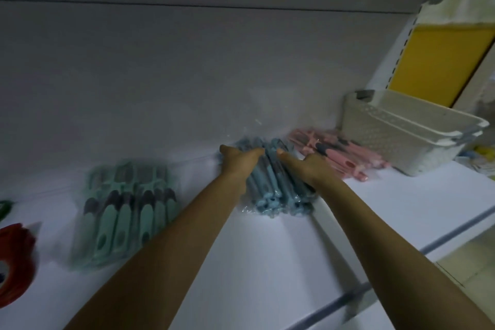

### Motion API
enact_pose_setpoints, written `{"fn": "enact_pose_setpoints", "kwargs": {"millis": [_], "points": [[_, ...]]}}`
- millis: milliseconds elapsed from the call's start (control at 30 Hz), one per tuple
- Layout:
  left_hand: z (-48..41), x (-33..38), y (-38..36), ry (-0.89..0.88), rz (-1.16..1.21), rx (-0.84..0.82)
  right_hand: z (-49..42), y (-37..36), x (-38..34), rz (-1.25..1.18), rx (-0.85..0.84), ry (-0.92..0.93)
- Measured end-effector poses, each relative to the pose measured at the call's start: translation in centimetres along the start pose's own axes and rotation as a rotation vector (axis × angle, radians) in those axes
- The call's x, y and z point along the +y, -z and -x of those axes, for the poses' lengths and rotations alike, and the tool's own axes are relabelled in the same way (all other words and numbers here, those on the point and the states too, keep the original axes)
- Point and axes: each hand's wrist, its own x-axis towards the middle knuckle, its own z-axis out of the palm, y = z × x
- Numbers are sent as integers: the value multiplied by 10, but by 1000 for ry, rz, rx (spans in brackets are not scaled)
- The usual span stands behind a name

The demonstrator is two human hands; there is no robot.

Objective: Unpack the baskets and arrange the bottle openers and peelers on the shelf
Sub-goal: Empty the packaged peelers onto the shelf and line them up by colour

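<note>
Arms stretched to frame centre, my left hand (pixel 237 160) and right hand (pixel 306 166) bracket the blue peelers (pixel 276 190) on the shelf (pixel 267 262), thumbs pointing inward (fingers hidden, so grip I cannot tell).

Back panel (pixel 187 75): plain grey-white, directly behind the left grip (pixel 238 161) and the right grip (pixel 308 166). Shelf (pixel 267 262): white, beneath both grips, front edge fitted with a dark strip (pixel 455 232). Right of the right grip: slotted upright (pixel 401 53) bordering a yellow panel (pixel 434 61). Lighting: dim. Below the shelf edge: possibly pale floor (pixel 468 262).
</note>
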Motion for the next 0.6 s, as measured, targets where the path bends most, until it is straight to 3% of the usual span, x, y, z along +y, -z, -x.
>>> {"fn": "enact_pose_setpoints", "kwargs": {"millis": [133,233,333,500,600], "points": [[-2,-9,-3,-40,76,32,-9,4,-14,-85,-161,-94],[14,-36,-6,-386,-142,377,-10,-5,-17,-67,-170,-86],[18,-42,-6,-412,-90,549,-8,-16,-14,-79,-74,-33],[11,-33,11,-23,298,342,2,-22,-9,-224,-160,1],[8,-30,24,87,361,57,12,-18,-3,-443,-275,4]]}}
